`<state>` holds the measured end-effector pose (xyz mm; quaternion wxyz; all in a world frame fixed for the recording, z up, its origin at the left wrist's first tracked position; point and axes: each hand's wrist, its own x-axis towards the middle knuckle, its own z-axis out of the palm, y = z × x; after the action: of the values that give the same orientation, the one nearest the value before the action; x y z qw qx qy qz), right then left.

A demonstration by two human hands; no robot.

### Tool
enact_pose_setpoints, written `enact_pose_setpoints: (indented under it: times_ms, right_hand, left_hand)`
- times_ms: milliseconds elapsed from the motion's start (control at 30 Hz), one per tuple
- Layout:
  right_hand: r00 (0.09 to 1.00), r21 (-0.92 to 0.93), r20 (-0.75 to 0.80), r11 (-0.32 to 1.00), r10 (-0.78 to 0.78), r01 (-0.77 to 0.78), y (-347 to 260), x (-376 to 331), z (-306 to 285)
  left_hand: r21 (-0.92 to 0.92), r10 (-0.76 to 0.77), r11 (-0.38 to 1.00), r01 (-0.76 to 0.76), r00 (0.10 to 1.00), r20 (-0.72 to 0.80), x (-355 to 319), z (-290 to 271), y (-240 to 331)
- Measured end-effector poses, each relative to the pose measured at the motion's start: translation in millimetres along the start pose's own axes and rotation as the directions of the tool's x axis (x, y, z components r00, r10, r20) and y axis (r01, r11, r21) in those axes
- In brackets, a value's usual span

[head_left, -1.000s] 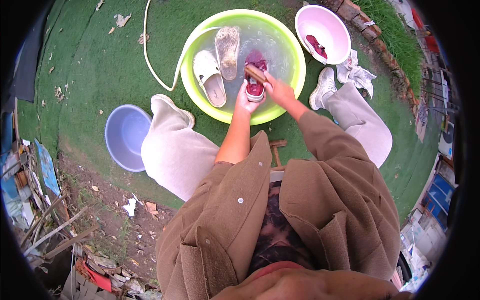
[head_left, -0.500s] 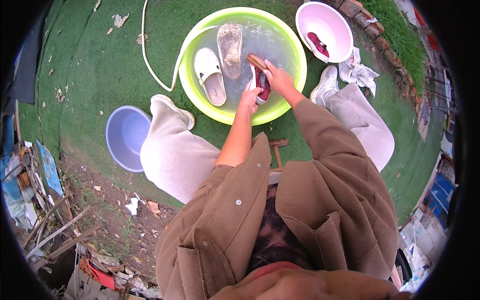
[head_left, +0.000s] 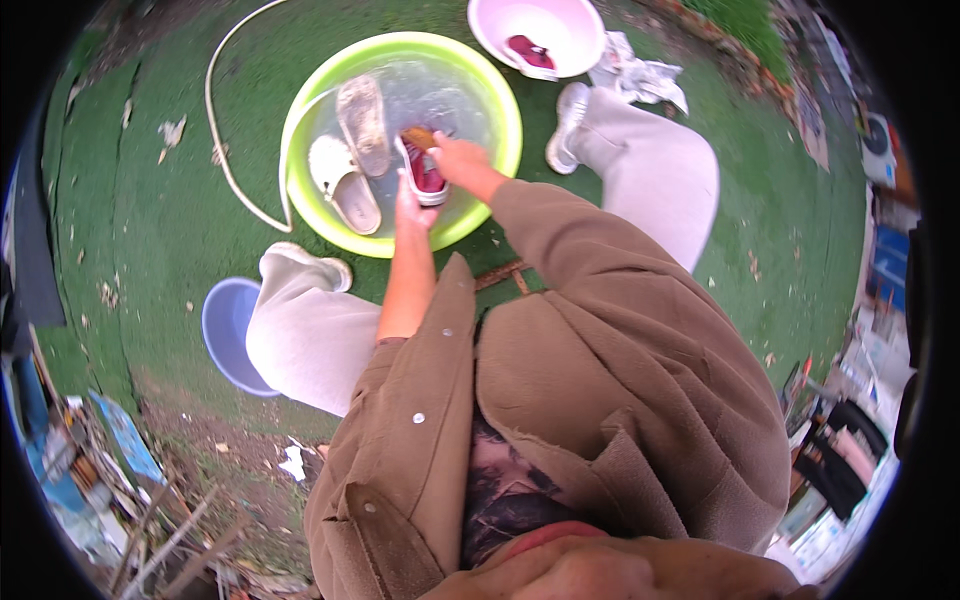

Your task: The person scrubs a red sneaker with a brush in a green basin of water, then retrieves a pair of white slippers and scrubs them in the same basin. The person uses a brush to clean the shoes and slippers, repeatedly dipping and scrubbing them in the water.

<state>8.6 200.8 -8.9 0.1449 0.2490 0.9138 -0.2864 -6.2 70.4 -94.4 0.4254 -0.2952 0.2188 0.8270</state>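
Note:
A wide lime-green basin (head_left: 370, 245) of cloudy water stands in front of me. Over it, my left hand (head_left: 412, 208) grips a dark red shoe (head_left: 429, 180) with a white sole, its opening facing up. My right hand (head_left: 462, 162) is closed round a brown scrubbing brush (head_left: 417, 137), which meets the toe end of the shoe. Left of the shoe, a white clog (head_left: 352, 195) lies upright in the basin. Beside that, a second clog (head_left: 362, 125) rests with its dirty sole upward. The brush's bristles are hidden.
Beyond the basin to the right, a pink basin (head_left: 583, 35) holds another red shoe (head_left: 530, 50), near crumpled white material (head_left: 640, 78). A blue basin (head_left: 225, 330) sits by my left leg. A pale hose (head_left: 212, 110) curves over green matting into the water. Debris (head_left: 150, 530) lies lower left.
The whole view has shifted, so the basins now appear farther left. The brush has tilted and moved onto the toe of the shoe; both hands keep their holds.

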Motion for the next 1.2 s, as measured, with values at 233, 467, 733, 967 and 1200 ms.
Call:
enact_pose_setpoints:
  times_ms: [233,467,733,967,1200]
  right_hand:
    - [0.981,0.070,0.168,0.994,-0.095,0.084,-40.3,-94.7,-14.9]
    - [0.989,0.169,-0.060,0.978,0.132,-0.120,-10.9,-85.4,-32.9]
    - [1.000,0.747,0.007,0.664,0.014,-0.014,-11.4,-61.8,-8.5]
    - [0.999,0.832,-0.017,0.553,-0.051,0.043,4.0,-61.4,-4.0]
    - [0.984,0.444,-0.173,0.889,-0.035,0.110,-15.1,-85.3,-27.1]
  left_hand:
    - [0.202,0.005,0.979,-0.010,1.000,0.025,-12.9,0.4,26.3]
    - [0.246,0.006,0.969,0.004,0.999,-0.039,-64.0,46.1,1.2]
    - [0.295,0.118,0.942,-0.159,0.981,0.152,-121.1,68.9,14.9]
    - [0.387,0.007,0.917,-0.096,0.974,0.225,-136.4,50.8,9.8]
    - [0.466,-0.084,0.882,-0.067,0.952,0.295,-130.8,48.8,5.9]
